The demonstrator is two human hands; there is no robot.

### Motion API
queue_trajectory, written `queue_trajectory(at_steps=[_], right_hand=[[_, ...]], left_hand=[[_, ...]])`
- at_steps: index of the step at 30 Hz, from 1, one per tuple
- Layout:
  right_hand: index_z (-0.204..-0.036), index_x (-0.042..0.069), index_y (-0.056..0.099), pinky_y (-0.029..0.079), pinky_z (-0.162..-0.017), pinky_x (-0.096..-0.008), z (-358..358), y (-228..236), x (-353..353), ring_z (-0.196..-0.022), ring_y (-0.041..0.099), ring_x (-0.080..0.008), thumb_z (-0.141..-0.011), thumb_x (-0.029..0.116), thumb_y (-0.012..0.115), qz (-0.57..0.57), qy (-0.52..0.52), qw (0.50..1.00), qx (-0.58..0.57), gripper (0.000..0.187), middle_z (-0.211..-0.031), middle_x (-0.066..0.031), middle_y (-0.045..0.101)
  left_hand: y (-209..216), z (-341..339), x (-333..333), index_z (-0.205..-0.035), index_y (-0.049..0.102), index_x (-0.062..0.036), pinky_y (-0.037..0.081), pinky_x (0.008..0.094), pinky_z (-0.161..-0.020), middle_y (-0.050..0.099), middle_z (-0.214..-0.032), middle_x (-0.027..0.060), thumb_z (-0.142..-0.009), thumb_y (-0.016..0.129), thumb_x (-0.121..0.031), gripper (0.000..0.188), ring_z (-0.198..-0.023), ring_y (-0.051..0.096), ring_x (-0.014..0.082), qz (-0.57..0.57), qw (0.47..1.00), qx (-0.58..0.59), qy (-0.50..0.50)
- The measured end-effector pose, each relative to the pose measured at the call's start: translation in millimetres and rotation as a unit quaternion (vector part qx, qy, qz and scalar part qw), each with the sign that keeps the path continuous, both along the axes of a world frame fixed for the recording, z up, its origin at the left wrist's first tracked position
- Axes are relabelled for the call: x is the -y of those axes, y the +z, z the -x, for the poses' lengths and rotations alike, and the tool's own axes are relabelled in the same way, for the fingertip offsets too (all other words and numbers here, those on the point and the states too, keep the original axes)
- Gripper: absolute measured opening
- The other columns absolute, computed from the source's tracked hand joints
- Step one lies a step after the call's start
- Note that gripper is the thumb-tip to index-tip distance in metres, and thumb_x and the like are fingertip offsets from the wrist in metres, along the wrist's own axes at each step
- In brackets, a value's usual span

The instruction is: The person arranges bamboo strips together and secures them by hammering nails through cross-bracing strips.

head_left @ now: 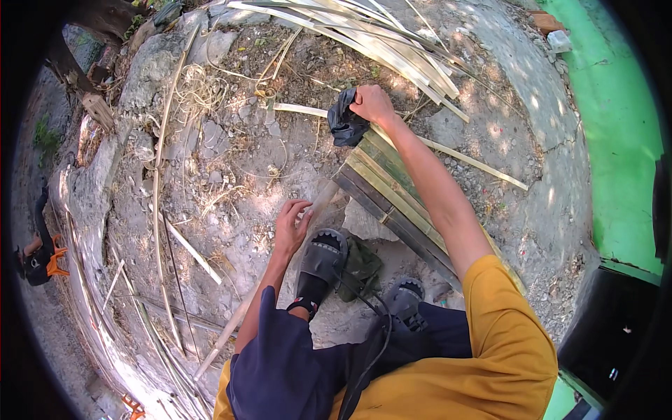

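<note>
My right hand (374, 105) is closed on a crumpled black cloth (345, 120), at the upper end of a bench-like bundle of bamboo slats (399, 189). A pale bamboo strip (483, 166) lies across that end and passes behind the cloth and my hand. My left hand (290, 222) is over the ground left of the slats, with bent fingers and thumb apart. Alongside it runs a blurred, pale strip (323, 199), from the slats' end down past my left forearm. Whether the hand touches this strip is unclear.
Many long pale strips (392, 52) are piled at the far side. Thin shavings (199, 91) and more strips (161, 168) litter the left. A stone (367, 222) sits beneath the slats. Dark green cloth (360, 269) lies between my shoes. A green wall (609, 119) stands right.
</note>
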State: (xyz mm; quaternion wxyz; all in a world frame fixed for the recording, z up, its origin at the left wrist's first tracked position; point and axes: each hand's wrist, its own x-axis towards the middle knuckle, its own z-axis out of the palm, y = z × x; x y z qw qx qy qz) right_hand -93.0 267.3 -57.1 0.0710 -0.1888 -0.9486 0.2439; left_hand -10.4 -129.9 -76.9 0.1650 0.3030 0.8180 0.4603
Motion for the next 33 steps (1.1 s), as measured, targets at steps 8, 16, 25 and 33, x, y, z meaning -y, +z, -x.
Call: queue_trajectory(at_steps=[8, 16, 25, 33], right_hand=[[-0.075, 0.002, 0.071, 0.057, -0.072, -0.0437, -25, -6, -8, -0.073, 0.071, -0.0365, -0.072, 0.015, 0.074, 0.096, 0.031, 0.993, -0.054, 0.014, -0.076, -0.0187, 0.071], [-0.091, 0.006, 0.079, 0.060, -0.083, -0.0451, -19, -26, -6, -0.091, 0.074, -0.0382, -0.080, 0.004, 0.067, 0.084, 0.004, 0.994, -0.072, 0.017, -0.093, -0.0213, 0.075], [-0.099, -0.003, 0.077, 0.060, -0.084, -0.0497, -4, -31, 14, -0.100, 0.072, -0.0456, -0.086, 0.011, 0.069, -0.106, -0.067, 0.986, 0.109, 0.020, -0.117, -0.0276, 0.067], [-0.095, 0.002, 0.079, 0.061, -0.081, -0.0474, 4, -41, 4, -0.095, 0.075, -0.0404, -0.084, 0.014, 0.073, -0.116, -0.121, 0.977, 0.130, 0.018, -0.102, -0.0238, 0.075]], left_hand=[[7, 1, -18, -0.114, 0.074, -0.0053, 0.057, 0.0320, -0.075, 0.068, -0.116, 0.0102, -0.095, 0.073, -0.009, 0.019, -0.091, 0.068, 0.0204, -0.015, 1.000, 0.000, -0.008], [5, -1, -13, -0.114, 0.074, -0.0057, 0.056, 0.0312, -0.075, 0.067, -0.117, 0.0098, -0.096, 0.072, -0.009, 0.019, -0.091, 0.067, 0.0190, -0.021, 1.000, 0.012, -0.003], [3, -4, 18, -0.114, 0.072, -0.0078, 0.054, 0.0339, -0.076, 0.067, -0.118, 0.0098, -0.095, 0.072, -0.012, 0.019, -0.093, 0.068, 0.0227, -0.002, 1.000, 0.007, 0.030], [4, -3, 23, -0.115, 0.073, -0.0071, 0.056, 0.0318, -0.076, 0.068, -0.119, 0.0103, -0.096, 0.071, -0.009, 0.020, -0.096, 0.069, 0.0202, 0.009, 0.999, 0.012, 0.036]])
